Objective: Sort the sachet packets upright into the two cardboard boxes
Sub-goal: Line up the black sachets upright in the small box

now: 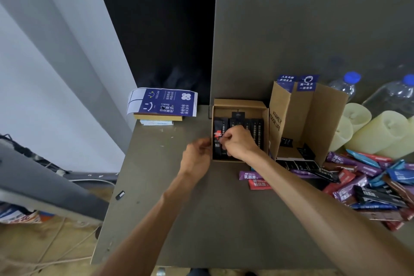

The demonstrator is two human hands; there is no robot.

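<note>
Cardboard box point(239, 103) holds black sachets point(255, 129) upright. Right hand point(238, 141) pinches a red-black sachet point(217, 133) at the row's left end; left hand point(197, 154) at the outer wall, gripping or just touching, cannot tell. Risk: forcing it in may topple neighbours.

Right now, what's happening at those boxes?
A person's right hand pinches a black sachet standing among others in the small box, while the left hand is at that box's left wall. The taller box beside it holds only a few sachets. A pile of coloured sachets waits on the table.
</note>
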